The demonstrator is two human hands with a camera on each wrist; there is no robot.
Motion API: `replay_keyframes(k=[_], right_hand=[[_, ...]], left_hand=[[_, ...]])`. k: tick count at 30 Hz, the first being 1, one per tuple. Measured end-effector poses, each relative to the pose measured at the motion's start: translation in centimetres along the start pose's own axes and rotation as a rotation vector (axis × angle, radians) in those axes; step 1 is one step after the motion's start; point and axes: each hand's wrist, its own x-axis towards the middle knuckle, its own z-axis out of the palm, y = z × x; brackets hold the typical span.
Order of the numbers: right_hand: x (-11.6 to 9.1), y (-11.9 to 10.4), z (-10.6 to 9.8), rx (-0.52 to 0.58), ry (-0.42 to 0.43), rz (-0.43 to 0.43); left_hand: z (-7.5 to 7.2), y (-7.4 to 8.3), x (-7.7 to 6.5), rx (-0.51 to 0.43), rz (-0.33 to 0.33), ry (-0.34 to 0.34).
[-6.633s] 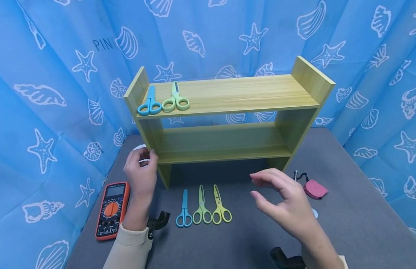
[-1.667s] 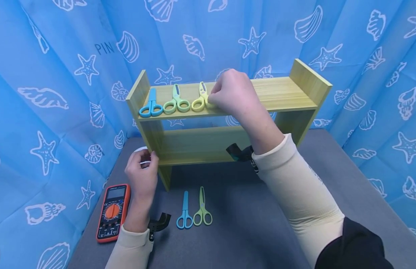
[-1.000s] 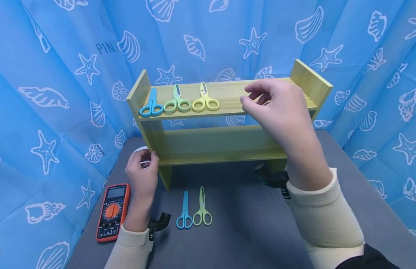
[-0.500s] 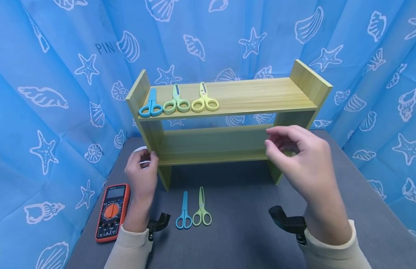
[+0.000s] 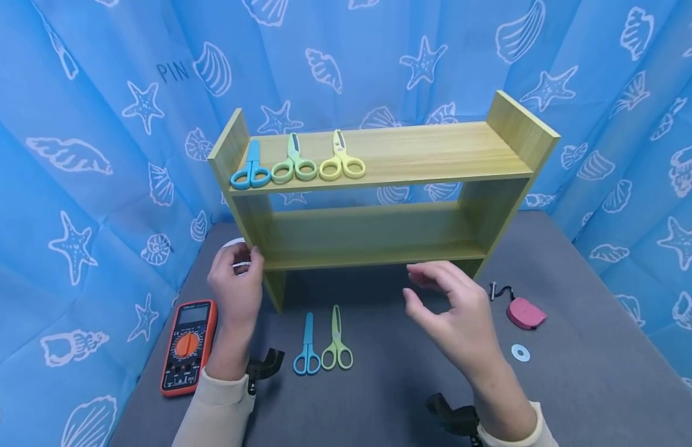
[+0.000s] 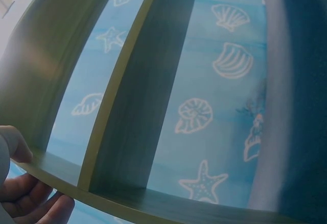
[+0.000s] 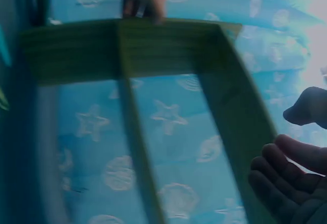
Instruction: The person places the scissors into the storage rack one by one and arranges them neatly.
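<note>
My left hand (image 5: 236, 282) holds the left side panel of a wooden two-tier shelf (image 5: 424, 152); the left wrist view shows the thumb (image 6: 19, 147) inside and the fingers beneath the panel edge. On the top board, blue scissors (image 5: 253, 151), pale green scissors (image 5: 294, 160) and yellow scissors (image 5: 339, 149) lie in a row from the left end, blades toward the back. Another blue pair of scissors (image 5: 309, 329) and a green pair of scissors (image 5: 336, 340) lie on the table before the shelf. To their right, my right hand (image 5: 456, 313) hovers with thumb and fingers apart, holding nothing.
An orange-rimmed multimeter (image 5: 187, 344) lies left of the left forearm. A pink tape measure (image 5: 525, 313), a small bolt-like piece (image 5: 493, 290) and a flat pale ring (image 5: 520, 353) lie at the right. Part of a white round object (image 5: 234, 241) shows behind the left hand.
The yellow scissors went from the table to the top board. My right hand let go of them, then moved right and down to above the table. The left hand stays on the panel.
</note>
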Motion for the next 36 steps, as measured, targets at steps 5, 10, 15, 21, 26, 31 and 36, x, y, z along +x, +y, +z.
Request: replay_keyframes(k=[5, 10, 15, 21, 26, 31, 36], right_hand=[[-1.8, 1.4, 2.7, 0.013, -0.049, 0.032], [-3.9, 2.6, 5.9, 0.051, -0.103, 0.038], [-5.8, 3.7, 8.8, 0.051, -0.180, 0.062], [-7.5, 4.5, 11.4, 0.019, -0.336, 0.225], [-8.1, 4.9, 13.0, -0.046, -0.450, 0.298], [-8.2, 5.0, 14.2, -0.114, -0.539, 0.354], [-8.4, 4.9, 14.9, -0.170, -0.591, 0.338]], left_hand=[[0.1, 1.4, 0.1, 0.000, 0.007, 0.013], [0.0, 3.5, 0.3, -0.017, 0.010, 0.018], [0.0, 4.0, 0.4, -0.003, 0.011, 0.030], [0.1, 4.0, 0.3, 0.006, 0.012, 0.024], [0.1, 4.0, 0.4, 0.004, 0.018, 0.024], [0.2, 4.0, 0.4, 0.011, 0.023, 0.035], [0.2, 3.8, 0.2, 0.030, 0.035, 0.037]])
